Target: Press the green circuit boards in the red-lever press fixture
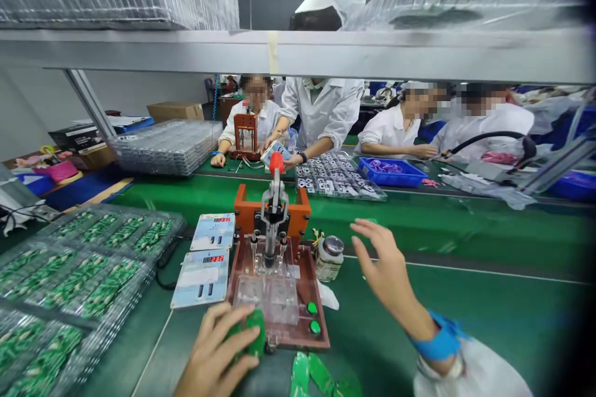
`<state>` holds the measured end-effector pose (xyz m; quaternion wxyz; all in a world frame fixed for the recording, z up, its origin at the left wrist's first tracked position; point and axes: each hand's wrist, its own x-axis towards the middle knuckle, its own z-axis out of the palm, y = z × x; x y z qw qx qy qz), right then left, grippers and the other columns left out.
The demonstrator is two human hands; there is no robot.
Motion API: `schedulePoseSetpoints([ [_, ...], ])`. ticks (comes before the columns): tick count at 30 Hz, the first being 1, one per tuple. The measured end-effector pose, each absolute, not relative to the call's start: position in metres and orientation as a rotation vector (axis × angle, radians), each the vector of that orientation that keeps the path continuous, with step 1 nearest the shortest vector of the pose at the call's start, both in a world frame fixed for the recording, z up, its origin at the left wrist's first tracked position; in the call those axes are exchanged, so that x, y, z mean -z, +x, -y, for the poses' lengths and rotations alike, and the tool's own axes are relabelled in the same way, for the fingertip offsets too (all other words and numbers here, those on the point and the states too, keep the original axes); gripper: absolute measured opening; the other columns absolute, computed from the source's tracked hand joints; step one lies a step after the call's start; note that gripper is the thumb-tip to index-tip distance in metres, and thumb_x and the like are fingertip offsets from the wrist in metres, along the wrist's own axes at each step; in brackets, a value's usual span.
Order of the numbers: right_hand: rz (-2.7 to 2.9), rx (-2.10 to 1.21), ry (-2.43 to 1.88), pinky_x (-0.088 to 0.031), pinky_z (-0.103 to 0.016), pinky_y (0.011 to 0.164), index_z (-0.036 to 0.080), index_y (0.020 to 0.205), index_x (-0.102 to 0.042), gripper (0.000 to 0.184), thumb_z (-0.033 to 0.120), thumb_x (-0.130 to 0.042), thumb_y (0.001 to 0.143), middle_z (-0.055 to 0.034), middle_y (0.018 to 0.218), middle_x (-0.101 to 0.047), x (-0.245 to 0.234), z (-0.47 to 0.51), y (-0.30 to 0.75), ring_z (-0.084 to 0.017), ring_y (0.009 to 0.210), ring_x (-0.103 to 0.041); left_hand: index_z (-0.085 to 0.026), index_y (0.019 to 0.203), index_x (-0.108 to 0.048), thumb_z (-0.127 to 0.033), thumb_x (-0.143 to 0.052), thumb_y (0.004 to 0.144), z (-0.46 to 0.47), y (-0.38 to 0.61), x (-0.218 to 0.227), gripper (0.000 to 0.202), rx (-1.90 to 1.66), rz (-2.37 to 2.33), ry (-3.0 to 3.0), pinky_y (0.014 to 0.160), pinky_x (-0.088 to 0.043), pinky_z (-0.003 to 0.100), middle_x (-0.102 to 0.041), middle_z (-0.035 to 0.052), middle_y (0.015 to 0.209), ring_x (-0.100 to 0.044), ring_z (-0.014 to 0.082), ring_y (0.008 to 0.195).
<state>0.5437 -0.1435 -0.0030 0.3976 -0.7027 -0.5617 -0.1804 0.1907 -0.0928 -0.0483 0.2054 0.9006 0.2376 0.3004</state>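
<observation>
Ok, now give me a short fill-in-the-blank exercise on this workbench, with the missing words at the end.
1. The bare left hand touches a rounded piece coloured ____.
2. The wide wristband below the bare right hand is ____.
3. The reddish-brown rectangular base plate carries ____ round green buttons.
4. The knob atop the metal lever clamp is ____.

Missing words: green; blue; two; red.

Right hand (384,267), at four o'clock in the view: bare, with a broad, bright-blue wristband (435,340), its folded-looking edge toward two o'clock. A loose white sleeve (475,372), softly creased, ends in a narrow, pale cuff (441,372). Left hand (216,353), at seven o'clock: bare, fingers slender.
</observation>
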Motion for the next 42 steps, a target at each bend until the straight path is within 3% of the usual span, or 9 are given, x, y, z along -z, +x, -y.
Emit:
schedulePoseSetpoints([
  [2,1.588,0.41,-1.516,-0.05,-0.038,0.086,0.022,0.1,-0.059,0.014,0.021,-0.048,0.092,-0.0067,0.1,-0.064,-0.003,0.165,0.498,-0.021,0.099,-0.059,-0.026,0.107,-0.069,-0.033,-0.055,0.093,0.079,0.199,0.046,0.021,-0.924,-0.562,2.581,0.09,-0.052,0.042,-0.067,0.0079,0.113,-0.055,0.0255,0.109],
  [5,1.819,0.156,-1.351,-0.053,-0.032,0.08,0.021,0.101,-0.058,0.019,0.009,-0.045,0.092,-0.0047,0.092,-0.065,0.003,0.189,0.445,-0.018,0.089,-0.061,-0.025,0.107,-0.069,-0.03,-0.052,0.095,0.073,0.209,0.046,0.021,-0.902,-0.49,2.634,0.091,-0.051,0.042,-0.066,0.0082,0.115,-0.055,0.0242,0.109],
  [7,1.916,0.014,-1.391,-0.053,-0.035,0.088,0.02,0.112,-0.056,0.022,0.014,-0.045,0.094,-0.0075,0.105,-0.064,0.014,0.195,0.425,-0.02,0.1,-0.06,-0.025,0.111,-0.068,-0.027,-0.052,0.095,0.074,0.213,0.049,0.022,-0.871,-0.515,2.643,0.094,-0.049,0.045,-0.065,0.0082,0.119,-0.053,0.0247,0.112],
  [11,2.01,-0.14,-1.555,-0.045,-0.045,0.103,0.021,0.133,-0.047,0.043,0.026,-0.057,0.092,-0.0103,0.136,-0.05,0.028,0.184,0.413,-0.027,0.126,-0.045,-0.026,0.119,-0.064,-0.025,-0.056,0.092,0.07,0.22,0.056,0.027,-0.805,-0.57,2.657,0.098,-0.046,0.05,-0.064,0.0081,0.122,-0.052,0.0267,0.117],
  [16,2.012,-0.344,-1.575,-0.043,-0.041,0.105,0.024,0.129,-0.053,0.045,0.021,-0.067,0.086,-0.0062,0.13,-0.055,0.023,0.157,0.414,-0.024,0.122,-0.047,-0.025,0.114,-0.067,-0.032,-0.064,0.087,0.059,0.229,0.06,0.028,-0.807,-0.543,2.607,0.095,-0.05,0.043,-0.067,0.0075,0.117,-0.059,0.0255,0.11],
  [21,1.99,-0.447,-1.544,-0.041,-0.042,0.102,0.023,0.129,-0.053,0.044,0.027,-0.067,0.087,-0.0081,0.129,-0.056,0.02,0.149,0.416,-0.025,0.118,-0.048,-0.027,0.114,-0.068,-0.037,-0.066,0.085,0.056,0.231,0.057,0.03,-0.846,-0.519,2.505,0.091,-0.052,0.042,-0.067,0.0069,0.116,-0.06,0.0257,0.107],
  [26,1.969,-0.428,-1.533,-0.04,-0.039,0.101,0.024,0.128,-0.051,0.046,0.018,-0.067,0.086,-0.0059,0.128,-0.056,0.025,0.145,0.42,-0.024,0.119,-0.047,-0.029,0.114,-0.067,-0.034,-0.07,0.083,0.052,0.236,0.058,0.032,-0.876,-0.542,2.487,0.094,-0.049,0.045,-0.066,0.0066,0.117,-0.058,0.0265,0.108],
  [35,2.061,-0.101,-1.517,-0.043,-0.044,0.097,0.02,0.124,-0.054,0.034,0.022,-0.06,0.091,-0.0094,0.127,-0.057,0.038,0.143,0.427,-0.026,0.12,-0.048,-0.026,0.118,-0.064,-0.048,-0.073,0.075,0.035,0.228,0.06,0.049,-0.837,-0.572,2.458,0.094,-0.044,0.05,-0.063,0.0107,0.12,-0.054,0.0304,0.112],
  [42,2.102,-0.044,-1.614,-0.042,-0.05,0.098,0.018,0.118,-0.059,0.03,0.02,-0.061,0.089,-0.0099,0.125,-0.059,0.028,0.146,0.437,-0.03,0.123,-0.045,-0.025,0.119,-0.063,-0.036,-0.058,0.091,0.034,0.214,0.061,0.029,-0.79,-0.607,2.537,0.1,-0.038,0.05,-0.062,0.0091,0.123,-0.048,0.0284,0.119],
])
